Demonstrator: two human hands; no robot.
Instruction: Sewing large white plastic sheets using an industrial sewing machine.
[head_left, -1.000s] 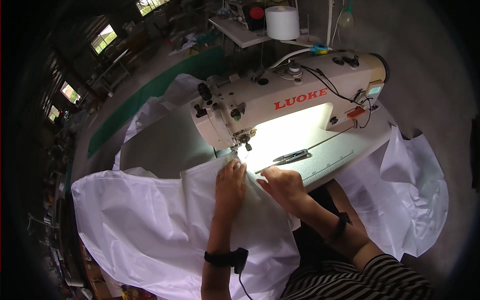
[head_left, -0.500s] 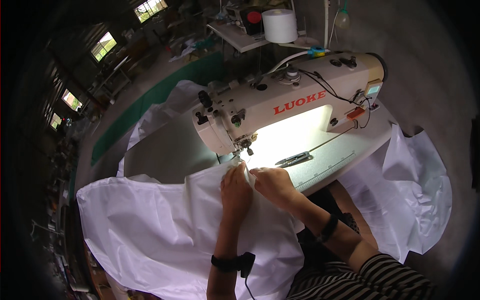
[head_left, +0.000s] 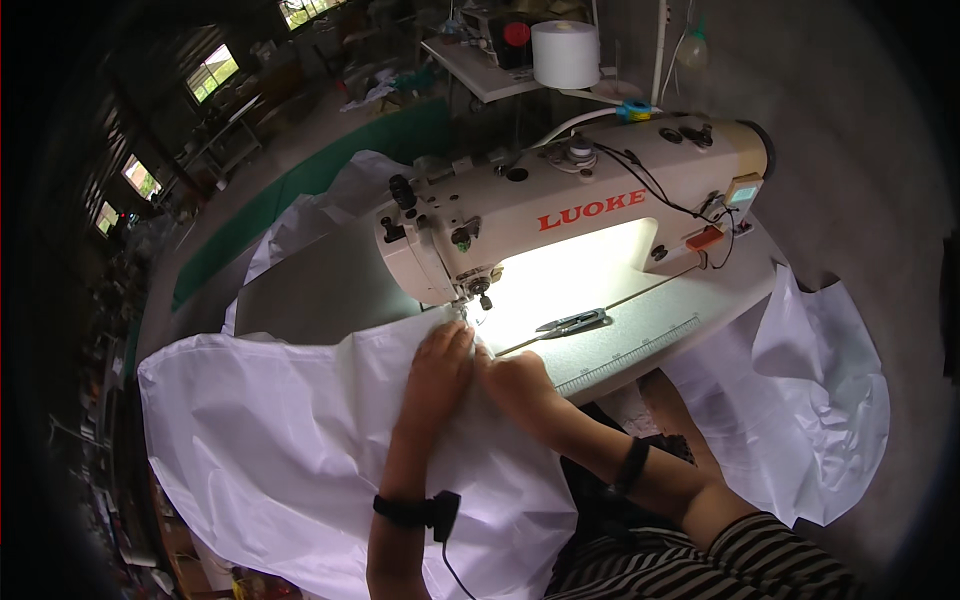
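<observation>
White fabric [head_left: 270, 420] spreads over my lap and up to the needle area of a white sewing machine [head_left: 590, 205] with red lettering. My left hand [head_left: 438, 362] lies on this fabric just in front of the presser foot [head_left: 462, 308], its fingers bent and close together on the cloth. Beside it on the right, my right hand [head_left: 515, 385] is closed on the fabric's edge, the thumb side toward the needle. What lies beneath my fingers is hidden. Thread snips [head_left: 572, 322] rest on the lit machine bed, right of the hands.
More white fabric [head_left: 820, 400] hangs off the table's right side, and another part lies behind the machine. A large white thread cone [head_left: 566, 55] stands at the back. A ruler scale [head_left: 640, 350] runs along the bed's front edge. A green strip [head_left: 310, 200] lies beyond the table.
In the picture, both hands, the machine and the cloth sit slightly farther left, as the view has shifted. My hands have drawn slightly back from the needle, still on the fabric.
</observation>
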